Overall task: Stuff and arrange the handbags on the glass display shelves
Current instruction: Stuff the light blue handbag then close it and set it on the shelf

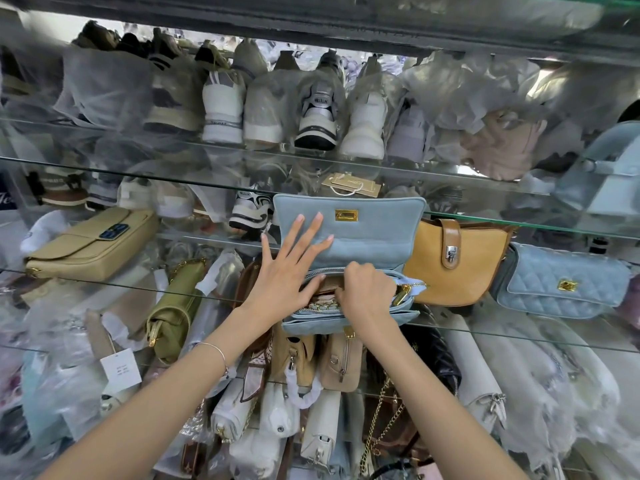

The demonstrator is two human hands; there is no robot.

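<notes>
Head view: the left hand (287,268) lies flat with its fingers straight and fanned out, pressing the raised flap of a pale blue handbag (367,233) back and open, while its thumb rests at the edge of the bag's mouth. A thin bracelet (219,351) circles that wrist. The right hand (367,292) is curled, its fingers sunk into the open top of the same bag, so I cannot tell whether it grips anything inside; a bit of chain and something brownish show beside it. The bag sits on a glass shelf (104,283) at mid height, with a gold clasp (346,214) on the flap's inner face. Touching it on the right stands a tan handbag (457,271) with a strap lock, and beyond that a quilted blue bag (561,282). Well off to the left lies a beige bag (90,244), with an olive one (173,306) below it. Sneakers (317,112), many wrapped in plastic, fill the shelves above
</notes>
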